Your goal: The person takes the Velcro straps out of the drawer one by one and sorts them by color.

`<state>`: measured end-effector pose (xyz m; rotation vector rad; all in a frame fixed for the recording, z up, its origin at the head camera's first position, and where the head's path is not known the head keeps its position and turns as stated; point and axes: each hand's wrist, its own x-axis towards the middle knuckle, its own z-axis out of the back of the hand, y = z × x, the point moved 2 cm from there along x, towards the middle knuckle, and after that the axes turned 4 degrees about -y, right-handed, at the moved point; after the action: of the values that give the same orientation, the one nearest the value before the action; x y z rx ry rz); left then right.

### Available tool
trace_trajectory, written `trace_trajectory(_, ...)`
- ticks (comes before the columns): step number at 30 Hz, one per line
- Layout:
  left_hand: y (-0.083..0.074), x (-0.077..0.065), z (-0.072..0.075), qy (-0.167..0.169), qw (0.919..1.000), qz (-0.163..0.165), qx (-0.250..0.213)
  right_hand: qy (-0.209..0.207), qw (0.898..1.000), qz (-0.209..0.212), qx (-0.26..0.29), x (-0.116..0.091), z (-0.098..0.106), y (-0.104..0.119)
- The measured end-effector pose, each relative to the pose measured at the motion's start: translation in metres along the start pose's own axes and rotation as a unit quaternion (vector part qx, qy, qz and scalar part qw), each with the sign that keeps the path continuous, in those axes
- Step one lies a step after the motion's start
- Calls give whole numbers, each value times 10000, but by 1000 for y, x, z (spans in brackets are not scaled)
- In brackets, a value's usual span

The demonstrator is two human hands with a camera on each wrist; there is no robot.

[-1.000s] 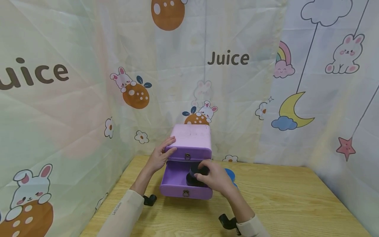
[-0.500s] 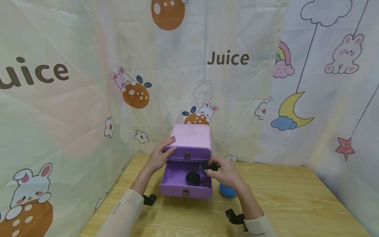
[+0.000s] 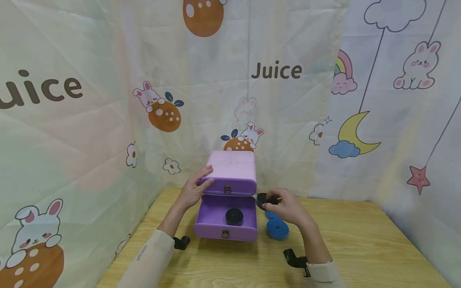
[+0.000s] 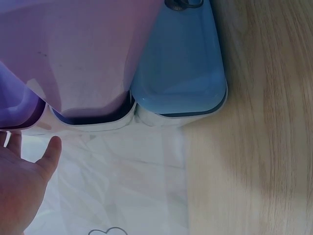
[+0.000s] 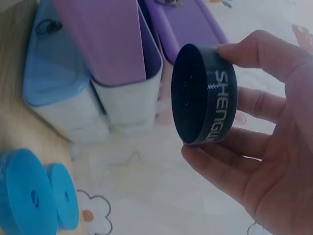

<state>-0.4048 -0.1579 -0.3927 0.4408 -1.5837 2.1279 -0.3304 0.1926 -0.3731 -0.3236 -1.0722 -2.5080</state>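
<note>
A small pink and purple drawer cabinet (image 3: pixel 232 165) stands on the table. Its middle drawer (image 3: pixel 212 232) is pulled out, with one black tape roll (image 3: pixel 234 217) lying inside. My left hand (image 3: pixel 190 193) rests against the cabinet's upper left corner, fingers extended. To the right of the cabinet, my right hand (image 3: pixel 291 209) pinches a second black tape roll (image 5: pixel 220 93) by its edge, thumb on one side and fingers on the other. White lettering shows on that roll's rim in the right wrist view. Close below this hand are two blue tape rolls (image 3: pixel 277 229).
The wooden table (image 3: pixel 345 240) meets a printed cloth backdrop (image 3: pixel 288 132) behind and at the sides. A blue bottom drawer (image 4: pixel 181 58) sits shut beneath the open one. Black wrist camera mounts (image 3: pixel 294 259) hang under both wrists.
My right hand has lifted the black roll out of the drawer and carried it rightward, past the cabinet's side. The blue rolls have come into fuller view. My left hand has stayed put.
</note>
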Motion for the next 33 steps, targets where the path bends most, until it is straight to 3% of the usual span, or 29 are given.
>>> trace_trajectory(14,1,-1,1,-22,10000,31,-14,-298,9995,-33,-66,0,7,-26)
trace_trajectory(33,-3,-1,0,-16,9999,91,-68,-540,9953,-728,-332,2,5,-63)
